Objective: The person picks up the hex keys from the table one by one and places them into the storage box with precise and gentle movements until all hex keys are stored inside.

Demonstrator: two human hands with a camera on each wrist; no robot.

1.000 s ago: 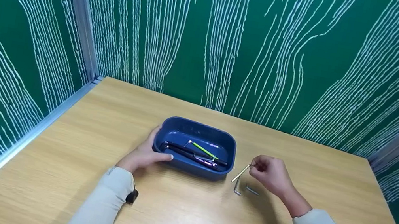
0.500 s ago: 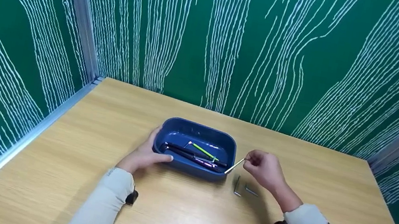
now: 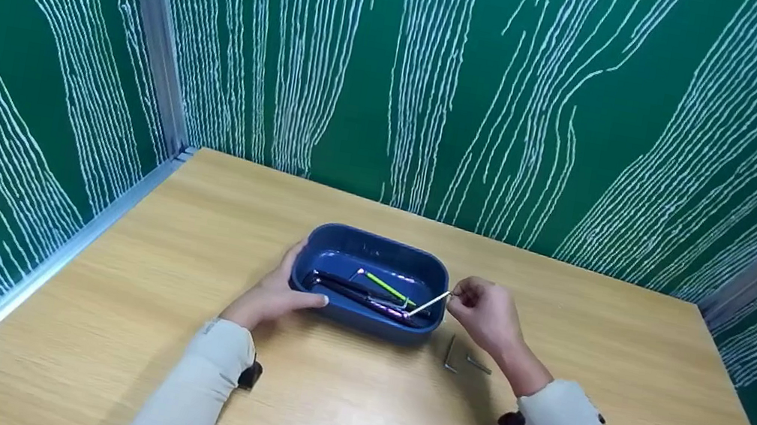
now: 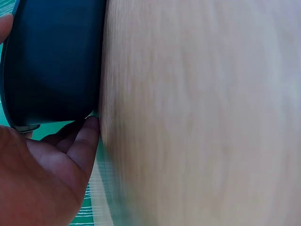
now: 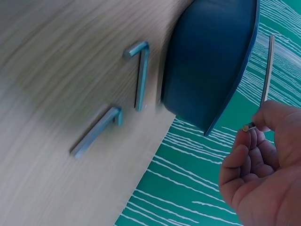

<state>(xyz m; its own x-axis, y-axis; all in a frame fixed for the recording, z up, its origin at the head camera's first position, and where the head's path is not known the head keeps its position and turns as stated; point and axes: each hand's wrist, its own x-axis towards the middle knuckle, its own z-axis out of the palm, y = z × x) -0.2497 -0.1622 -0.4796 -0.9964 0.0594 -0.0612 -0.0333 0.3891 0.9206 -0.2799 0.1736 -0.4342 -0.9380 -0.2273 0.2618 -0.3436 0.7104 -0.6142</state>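
A dark blue open box (image 3: 361, 322) stands on the wooden table, and my left hand (image 3: 272, 294) grips its left end, thumb over the front wall and fingers behind. My right hand (image 3: 487, 317) pinches a hex key (image 3: 428, 304) by its bent end. The key's long arm slants down to the left, over the box's right rim; the right wrist view shows its shaft (image 5: 268, 70) beyond the fingertips. Inside the box lie black pen-like sticks (image 3: 344, 285), a shiny purple one (image 3: 387, 311) and a thin lime-green rod (image 3: 384, 285).
Two more hex keys lie on the table right of the box: one upright in view (image 3: 450, 353), the other slanted (image 3: 478, 364). Green walls (image 3: 367, 89) with wavy white lines rise behind the table (image 3: 348, 405) and at both sides.
My right hand has moved left with the hex key, from above the loose keys to the box's right rim, and the key's free end now reaches over the box. My left hand stays put.
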